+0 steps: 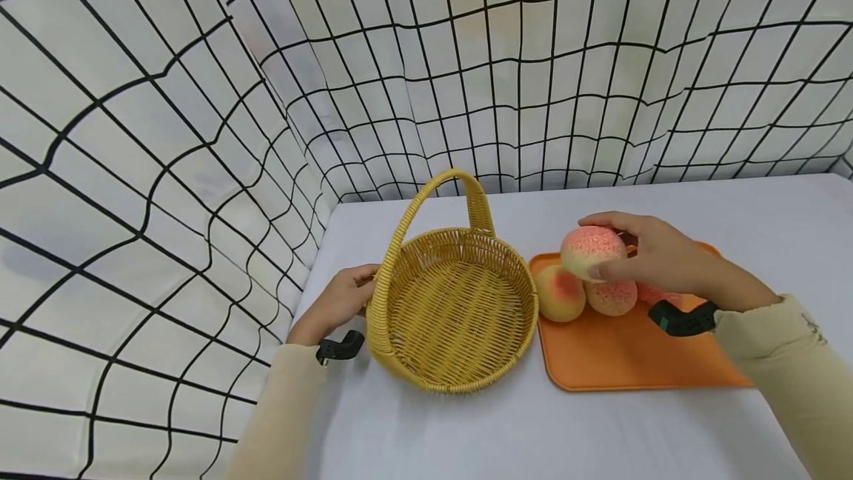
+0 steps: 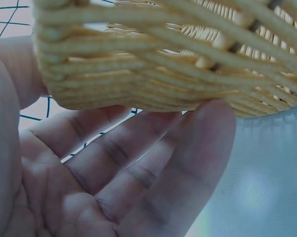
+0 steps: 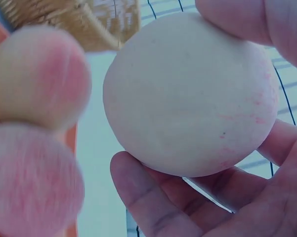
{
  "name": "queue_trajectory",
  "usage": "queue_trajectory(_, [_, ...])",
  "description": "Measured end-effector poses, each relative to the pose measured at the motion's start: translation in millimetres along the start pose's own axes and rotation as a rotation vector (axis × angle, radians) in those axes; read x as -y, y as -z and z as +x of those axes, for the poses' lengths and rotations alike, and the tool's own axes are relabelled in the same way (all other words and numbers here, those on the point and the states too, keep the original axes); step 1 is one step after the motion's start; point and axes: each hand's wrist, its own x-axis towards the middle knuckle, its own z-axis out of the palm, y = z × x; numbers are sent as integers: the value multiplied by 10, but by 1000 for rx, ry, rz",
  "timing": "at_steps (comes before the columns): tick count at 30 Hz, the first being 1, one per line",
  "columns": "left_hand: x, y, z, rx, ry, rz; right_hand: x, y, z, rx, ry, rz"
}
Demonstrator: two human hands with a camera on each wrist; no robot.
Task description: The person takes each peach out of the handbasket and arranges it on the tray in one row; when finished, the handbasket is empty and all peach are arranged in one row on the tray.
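My right hand [image 1: 660, 254] grips a pink-and-cream peach [image 1: 591, 252], thumb on one side and fingers on the other, above the left part of an orange tray [image 1: 633, 358]. In the right wrist view the pale side of this peach [image 3: 188, 94] fills the middle. Beneath it on the tray lie a yellow peach with a red blush [image 1: 561, 295] and a speckled pink peach [image 1: 611, 298]. A further reddish piece [image 1: 656, 293] is partly hidden by the hand. My left hand [image 1: 338, 304] holds the left side of a yellow woven basket [image 1: 466, 384], fingers at its lower edge [image 2: 138, 101].
The basket stands left of the tray, its tall arched handle [image 1: 400, 235] rising on the left and back. A white table [image 1: 466, 435] carries both. Black netting over white cloth [image 1: 426, 80] closes off the back and left.
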Motion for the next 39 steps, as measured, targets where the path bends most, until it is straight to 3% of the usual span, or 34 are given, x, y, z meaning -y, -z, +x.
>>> queue_trajectory(18, [-50, -2, -20, -13, 1, 6, -625, 472, -386, -168, -204, -127])
queue_trajectory(28, [-49, -18, -29, -10, 3, 4, -954, 532, -457, -236, -239, -136])
queue_trajectory(39, [-42, -15, -33, -1, -7, -3, -1217, 477, -508, -264, -333, -111])
